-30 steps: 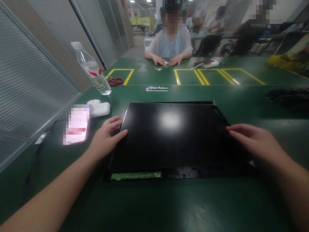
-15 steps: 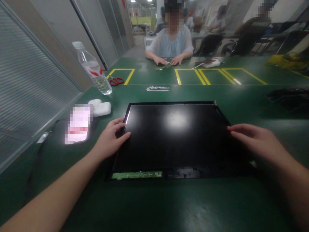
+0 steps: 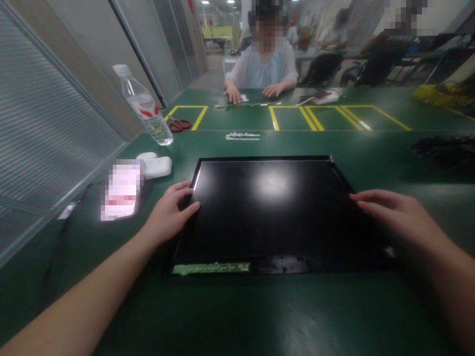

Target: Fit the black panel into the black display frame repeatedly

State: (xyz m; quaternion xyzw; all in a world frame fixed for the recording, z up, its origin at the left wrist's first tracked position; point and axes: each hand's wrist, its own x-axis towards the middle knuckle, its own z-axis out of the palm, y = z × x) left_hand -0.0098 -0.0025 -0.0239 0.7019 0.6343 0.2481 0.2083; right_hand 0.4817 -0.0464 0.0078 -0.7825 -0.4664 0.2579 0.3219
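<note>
A black display panel [image 3: 274, 217] lies flat on the green table in front of me. Along its near left edge runs a strip of green circuit board [image 3: 211, 268]. My left hand [image 3: 173, 210] grips the panel's left edge, with the thumb on top of the screen and the fingers at the frame's side. At the opposite edge, my right hand [image 3: 395, 212] has its thumb and forefinger pinched together on the frame. Its other fingers are hidden behind them.
On the left are a lit phone [image 3: 122, 193], a white case [image 3: 156, 167], a tilted-looking water bottle [image 3: 144, 109] and red-handled scissors [image 3: 180, 124]. White scraps [image 3: 243, 136] lie beyond the panel. A person [image 3: 265, 64] sits across the table [image 3: 237, 311]; a dark bundle [image 3: 445, 157] lies right.
My hands and the panel stay essentially in place. Across the table, the other person's hands have moved apart, and the thin strips before them are now spread wider.
</note>
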